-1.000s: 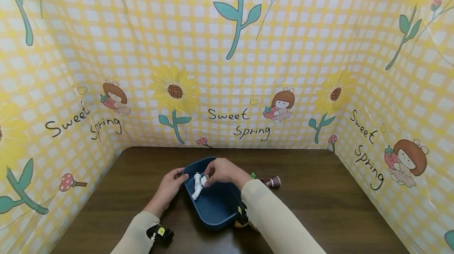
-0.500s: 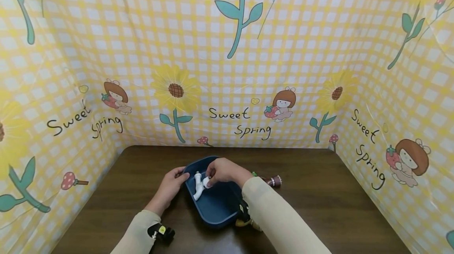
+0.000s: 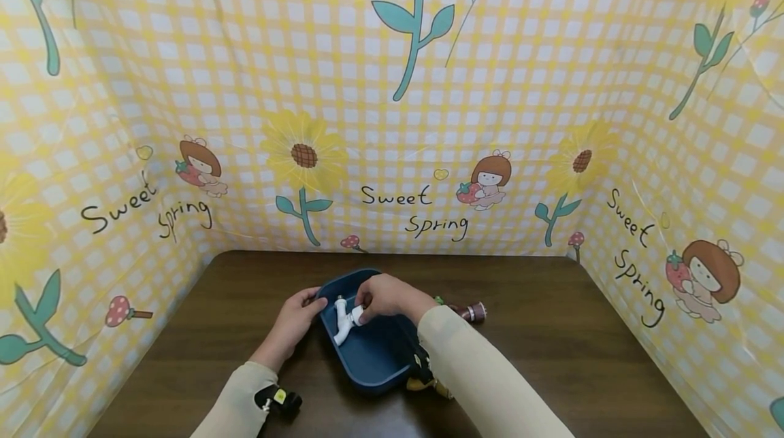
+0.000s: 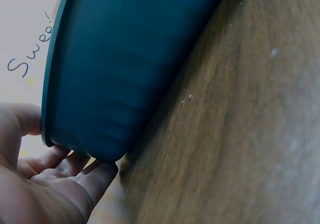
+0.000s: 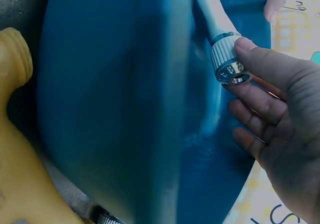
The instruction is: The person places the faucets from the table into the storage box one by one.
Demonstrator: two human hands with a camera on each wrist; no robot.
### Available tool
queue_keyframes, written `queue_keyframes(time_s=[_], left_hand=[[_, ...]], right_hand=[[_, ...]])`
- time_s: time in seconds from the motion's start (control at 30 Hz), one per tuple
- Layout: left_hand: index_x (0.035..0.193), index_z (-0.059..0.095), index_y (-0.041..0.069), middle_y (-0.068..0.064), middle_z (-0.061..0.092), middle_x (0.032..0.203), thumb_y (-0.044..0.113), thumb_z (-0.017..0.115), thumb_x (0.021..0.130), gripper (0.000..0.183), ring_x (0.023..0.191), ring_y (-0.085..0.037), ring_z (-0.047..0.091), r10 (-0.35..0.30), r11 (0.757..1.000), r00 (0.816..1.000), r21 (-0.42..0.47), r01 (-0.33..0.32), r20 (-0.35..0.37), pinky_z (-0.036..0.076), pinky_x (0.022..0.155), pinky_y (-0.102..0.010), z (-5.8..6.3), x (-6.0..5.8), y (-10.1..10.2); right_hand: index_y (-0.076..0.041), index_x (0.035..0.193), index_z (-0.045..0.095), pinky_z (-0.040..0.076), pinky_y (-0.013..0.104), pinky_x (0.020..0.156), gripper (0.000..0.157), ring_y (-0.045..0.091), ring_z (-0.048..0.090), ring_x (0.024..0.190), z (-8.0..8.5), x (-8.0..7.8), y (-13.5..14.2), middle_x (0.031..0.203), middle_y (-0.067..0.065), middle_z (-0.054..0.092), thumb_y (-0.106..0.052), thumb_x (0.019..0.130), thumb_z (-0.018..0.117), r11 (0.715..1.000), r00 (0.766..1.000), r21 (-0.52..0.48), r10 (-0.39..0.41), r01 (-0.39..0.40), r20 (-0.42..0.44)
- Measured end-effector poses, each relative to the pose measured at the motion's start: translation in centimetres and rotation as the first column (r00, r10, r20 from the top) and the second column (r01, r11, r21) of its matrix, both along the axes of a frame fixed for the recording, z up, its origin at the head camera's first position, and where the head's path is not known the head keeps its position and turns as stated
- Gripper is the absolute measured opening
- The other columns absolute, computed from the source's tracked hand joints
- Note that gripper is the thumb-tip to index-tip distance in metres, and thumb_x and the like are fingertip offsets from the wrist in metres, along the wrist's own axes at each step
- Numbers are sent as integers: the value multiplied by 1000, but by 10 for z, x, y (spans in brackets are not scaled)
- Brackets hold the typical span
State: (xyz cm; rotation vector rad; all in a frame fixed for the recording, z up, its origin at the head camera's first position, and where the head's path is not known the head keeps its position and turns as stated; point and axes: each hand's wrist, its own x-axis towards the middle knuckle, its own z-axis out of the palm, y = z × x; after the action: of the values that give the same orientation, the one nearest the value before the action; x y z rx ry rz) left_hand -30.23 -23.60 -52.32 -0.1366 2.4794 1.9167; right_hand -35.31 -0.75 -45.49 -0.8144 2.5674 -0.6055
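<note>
- Closest to the viewer, two pale sleeves, the left sleeve (image 3: 235, 404) and the right sleeve (image 3: 484, 377), reach in over the table (image 3: 588, 363); each wrist carries one black device, the left one (image 3: 278, 402) in plain sight, the other partly hidden.
- Just beyond the right wrist, one yellow piece (image 5: 22, 149) lies on the table beside the bin, largely covered by the arm from where I stand.
- At center, one dark blue bin (image 3: 375, 353) sits slantwise between the arms, seemingly turned so that both hands can get at it.
- Inside it, toward the left wall, is one white fitting (image 3: 342, 324), a branched piece; whether it touches the floor of the bin, I cannot tell.
- The right hand (image 3: 386, 295) pinches the fitting's ribbed, silver-ended collar between thumb and fingers, the other fingers loosely bent, a hold that likely allows fine control.
- The left hand (image 3: 295, 321) grips the bin's far left corner, thumb at the rim and fingers against the outside, presumably to steady it.
- Past the right forearm lies one brown piece (image 3: 474, 313), with one bit of green (image 3: 438, 300) showing near it.
- Behind everything hangs yellow-checked cloth (image 3: 551, 84), printed three times with "Sweet Spring" and three times with a cartoon figure.
</note>
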Motion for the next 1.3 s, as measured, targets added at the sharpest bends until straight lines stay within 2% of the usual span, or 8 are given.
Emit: queue_keyframes(time_s=[0.2, 0.5, 0.9, 1.13, 1.3], left_hand=[[142, 55, -2, -22, 62, 136, 21, 60, 104, 44, 117, -26, 61, -4, 1000, 1000, 3, 4, 1, 53, 98, -39, 1, 1, 0], [142, 54, -2, -23, 61, 137, 21, 59, 104, 45, 119, -27, 59, -2, 1000, 1000, -10, 2, 8, 50, 103, -48, 2, 2, 1], [143, 53, -1, -22, 61, 138, 23, 60, 104, 47, 119, -27, 59, 3, 1000, 1000, -14, -2, 25, 51, 102, -48, 2, 2, 1], [143, 53, -3, -23, 61, 137, 22, 60, 104, 47, 117, -26, 60, -2, 1000, 1000, -17, 2, 11, 52, 101, -48, 0, 1, 1], [143, 52, -3, -23, 60, 138, 22, 60, 104, 47, 118, -27, 60, -1, 1000, 1000, -15, 1, 11, 51, 102, -49, 0, 1, 1]], right_hand=[[-23, 107, 73, 55, 31, 86, 24, 10, 62, 90, -1, -1, 0, 100, -8, 68, -27, 86, 84, 1000, 1000, -29, -6, 7, 17], [-16, 118, 73, 57, 32, 88, 31, 7, 65, 94, -1, 1, 2, 105, -6, 72, -22, 89, 81, 997, 999, -72, 7, -5, 35], [-18, 120, 72, 56, 30, 88, 32, 6, 64, 99, 11, 8, 13, 110, -7, 72, -27, 90, 80, 997, 999, -61, 43, -45, -32], [-18, 119, 73, 55, 29, 90, 33, 17, 66, 111, 19, 12, 19, 112, -9, 72, -28, 89, 81, 995, 990, -51, 86, -92, -109], [-25, 117, 74, 53, 33, 94, 29, 16, 64, 113, 27, 16, 22, 114, -8, 73, -32, 90, 80, 995, 979, -14, 96, -100, -178]])
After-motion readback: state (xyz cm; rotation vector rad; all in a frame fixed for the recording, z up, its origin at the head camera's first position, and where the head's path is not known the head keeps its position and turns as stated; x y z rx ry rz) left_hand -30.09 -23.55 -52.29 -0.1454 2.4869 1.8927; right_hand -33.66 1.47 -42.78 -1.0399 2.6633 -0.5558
